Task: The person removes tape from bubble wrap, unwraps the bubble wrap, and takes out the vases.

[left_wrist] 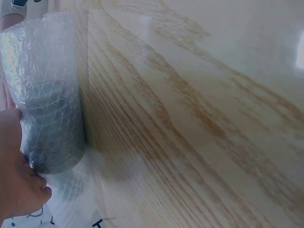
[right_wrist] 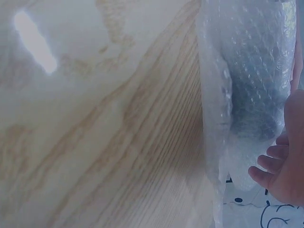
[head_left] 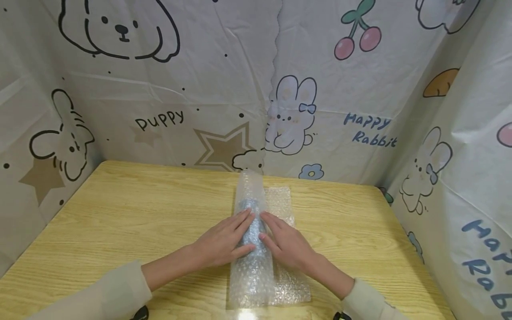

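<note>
A bluish cylinder-shaped thing (head_left: 253, 233) lies lengthwise inside a roll of clear bubble wrap (head_left: 251, 280); the layers blur its exact kind. From the left, my left hand (head_left: 222, 242) rests along the roll with fingers extended and thumb lower down on it. Opposite, my right hand (head_left: 290, 244) presses its fingertips and thumb to the roll's right side. Through the plastic in the left wrist view, the wrapped cylinder (left_wrist: 54, 137) looks dark with a rounded end. The right wrist view shows the bubble wrap (right_wrist: 213, 104) around it, its side edge standing loose.
A flat stretch of bubble wrap (head_left: 290, 284) extends right of the roll on the wood-grain table (head_left: 160, 200). The roll's far end reaches the table's back edge. Printed cloth (head_left: 224, 89) hangs behind and along both sides.
</note>
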Available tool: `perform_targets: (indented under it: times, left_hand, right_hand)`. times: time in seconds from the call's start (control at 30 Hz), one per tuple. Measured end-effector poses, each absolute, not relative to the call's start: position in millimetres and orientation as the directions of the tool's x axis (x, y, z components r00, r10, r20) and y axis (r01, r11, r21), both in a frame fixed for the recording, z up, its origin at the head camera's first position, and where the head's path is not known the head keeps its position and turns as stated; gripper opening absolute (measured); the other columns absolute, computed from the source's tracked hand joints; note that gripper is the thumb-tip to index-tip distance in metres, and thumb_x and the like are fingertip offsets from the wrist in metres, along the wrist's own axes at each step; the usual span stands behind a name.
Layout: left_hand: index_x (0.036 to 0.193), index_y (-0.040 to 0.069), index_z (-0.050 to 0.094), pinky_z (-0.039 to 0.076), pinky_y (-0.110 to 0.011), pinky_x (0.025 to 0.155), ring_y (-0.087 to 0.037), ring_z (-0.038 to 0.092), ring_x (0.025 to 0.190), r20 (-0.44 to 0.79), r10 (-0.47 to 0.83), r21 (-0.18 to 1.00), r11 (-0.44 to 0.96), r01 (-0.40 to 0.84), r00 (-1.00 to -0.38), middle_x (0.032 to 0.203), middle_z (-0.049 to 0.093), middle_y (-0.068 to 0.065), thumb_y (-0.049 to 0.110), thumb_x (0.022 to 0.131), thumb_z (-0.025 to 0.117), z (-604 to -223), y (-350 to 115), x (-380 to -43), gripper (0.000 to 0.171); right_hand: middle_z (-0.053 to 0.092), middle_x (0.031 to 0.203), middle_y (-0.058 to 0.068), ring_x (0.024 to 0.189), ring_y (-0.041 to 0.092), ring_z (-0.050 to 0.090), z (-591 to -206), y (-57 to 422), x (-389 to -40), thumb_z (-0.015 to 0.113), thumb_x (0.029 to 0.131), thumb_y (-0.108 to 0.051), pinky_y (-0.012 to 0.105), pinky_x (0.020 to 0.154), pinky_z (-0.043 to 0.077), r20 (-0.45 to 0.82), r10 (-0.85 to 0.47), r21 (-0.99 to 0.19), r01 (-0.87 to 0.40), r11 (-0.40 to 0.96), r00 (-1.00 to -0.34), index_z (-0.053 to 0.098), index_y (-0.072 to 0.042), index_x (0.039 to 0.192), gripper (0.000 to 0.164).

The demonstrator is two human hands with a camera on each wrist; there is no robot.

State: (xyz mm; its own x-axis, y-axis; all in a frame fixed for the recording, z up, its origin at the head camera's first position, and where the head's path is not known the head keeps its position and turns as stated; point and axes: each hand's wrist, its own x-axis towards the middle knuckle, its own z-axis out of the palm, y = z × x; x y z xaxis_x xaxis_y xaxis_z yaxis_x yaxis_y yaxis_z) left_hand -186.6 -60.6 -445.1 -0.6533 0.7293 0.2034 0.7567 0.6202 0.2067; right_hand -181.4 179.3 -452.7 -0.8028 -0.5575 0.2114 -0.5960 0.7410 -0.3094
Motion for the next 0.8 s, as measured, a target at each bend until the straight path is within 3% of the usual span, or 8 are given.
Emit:
perform_targets:
  times: [0.8]
  left_hand:
    - [0.151, -0.009, 0.031, 0.03, -0.05, 0.115, -0.038, 0.032, 0.143, 0.233, 0.727, 0.218, 0.609, 0.763, -0.646, 0.158, 0.027, -0.026, 0.05, 0.102, 0.05, -445.1, -68.9, -185.8, 0.078]
  right_hand:
    - [0.039, 0.154, 0.017, 0.138, 0.03, 0.043, -451.1, 168.9, -181.2, 0.041, 0.108, -0.037, 0.043, 0.11, 0.038, 0.236, -0.6, -0.218, -0.643, 0.734, -0.765, 0.035, -0.001, 0.153, 0.058]
